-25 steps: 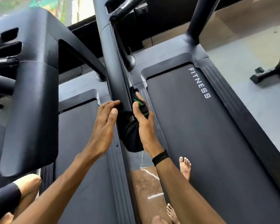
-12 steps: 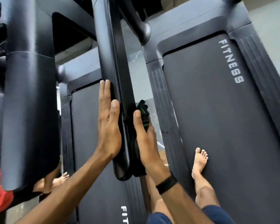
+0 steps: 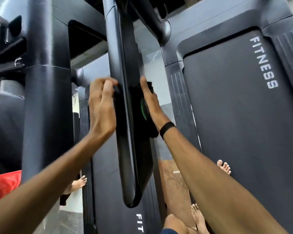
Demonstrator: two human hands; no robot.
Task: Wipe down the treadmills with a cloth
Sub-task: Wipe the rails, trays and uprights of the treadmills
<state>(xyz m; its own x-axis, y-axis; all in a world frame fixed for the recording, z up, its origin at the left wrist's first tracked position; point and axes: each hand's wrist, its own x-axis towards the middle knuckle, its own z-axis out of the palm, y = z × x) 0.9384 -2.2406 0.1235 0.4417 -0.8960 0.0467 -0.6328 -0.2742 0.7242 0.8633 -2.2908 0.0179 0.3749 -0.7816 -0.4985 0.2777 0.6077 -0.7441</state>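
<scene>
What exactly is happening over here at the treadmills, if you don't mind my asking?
A person is wiping a treadmill's black side handrail with a dark cloth. The right hand presses the cloth against the rail's right side, while the left hand curls its fingers around the rail's left edge. They stand barefoot between two treadmills; the belt on the right reads FITNESS.

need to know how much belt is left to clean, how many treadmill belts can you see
2. One belt on the right, printed FITNESS; another lower centre, mostly hidden behind the handrail. More may lie out of view.
</scene>
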